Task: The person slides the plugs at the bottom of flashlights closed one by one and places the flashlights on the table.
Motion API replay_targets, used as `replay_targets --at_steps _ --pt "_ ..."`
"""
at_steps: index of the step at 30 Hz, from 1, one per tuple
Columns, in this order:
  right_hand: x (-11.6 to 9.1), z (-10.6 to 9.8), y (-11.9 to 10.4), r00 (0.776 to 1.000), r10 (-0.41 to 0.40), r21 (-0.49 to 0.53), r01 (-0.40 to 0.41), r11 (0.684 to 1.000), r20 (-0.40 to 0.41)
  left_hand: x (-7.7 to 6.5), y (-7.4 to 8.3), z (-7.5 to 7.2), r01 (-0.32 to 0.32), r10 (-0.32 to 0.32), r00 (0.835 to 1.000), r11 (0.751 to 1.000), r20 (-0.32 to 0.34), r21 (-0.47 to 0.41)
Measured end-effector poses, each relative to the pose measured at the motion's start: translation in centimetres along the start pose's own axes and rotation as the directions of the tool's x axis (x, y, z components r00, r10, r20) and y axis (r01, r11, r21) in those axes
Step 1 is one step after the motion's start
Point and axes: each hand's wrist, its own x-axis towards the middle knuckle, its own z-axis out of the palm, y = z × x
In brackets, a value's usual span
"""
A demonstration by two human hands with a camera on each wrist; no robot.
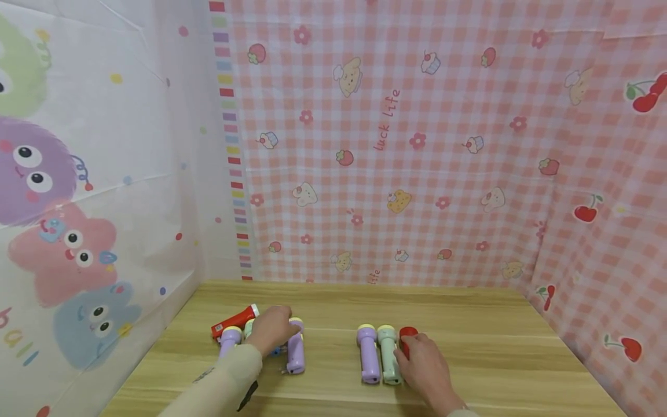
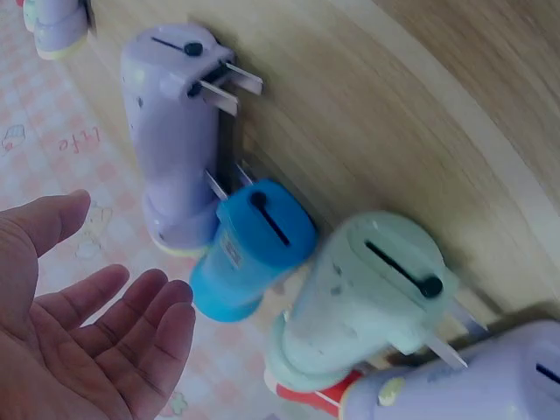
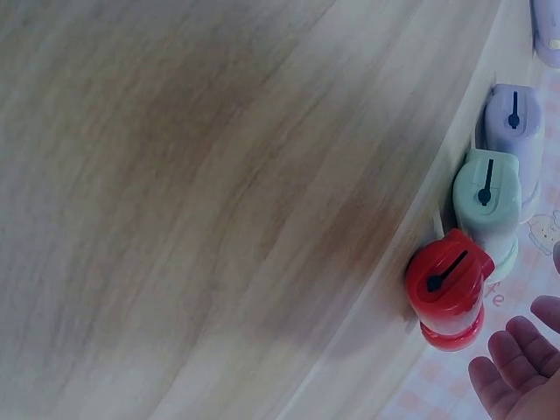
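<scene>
My left hand (image 1: 270, 331) hovers over a left group of small flashlights, its fingers loosely spread and holding nothing. In the left wrist view, a purple flashlight (image 2: 175, 131) with two metal prongs, a blue flashlight (image 2: 254, 254) and a pale green flashlight (image 2: 367, 306) lie near the fingers. Another purple flashlight (image 1: 229, 340) and a red one (image 1: 235, 321) lie left of the hand. My right hand (image 1: 424, 365) is beside a red flashlight (image 3: 446, 284), partly hiding it in the head view; the right wrist view shows relaxed fingers apart from it.
Left of the right-hand red flashlight, a green flashlight (image 1: 388, 356) and a purple flashlight (image 1: 368, 356) lie side by side. All rest on a wood-grain table (image 1: 333, 307). Patterned cloth (image 1: 458, 174) hangs behind and at both sides.
</scene>
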Motion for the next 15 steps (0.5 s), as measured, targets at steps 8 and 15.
replay_targets --at_steps 8,15 --pt "0.1 0.1 0.1 0.999 0.023 -0.018 -0.022 1.000 0.045 -0.4 -1.3 -1.2 0.043 -0.043 0.999 0.999 0.014 -0.014" --pt "0.1 0.2 0.2 0.997 0.047 -0.027 -0.045 0.999 0.055 -0.4 -3.0 -1.9 0.075 -0.075 0.997 0.997 0.013 0.004"
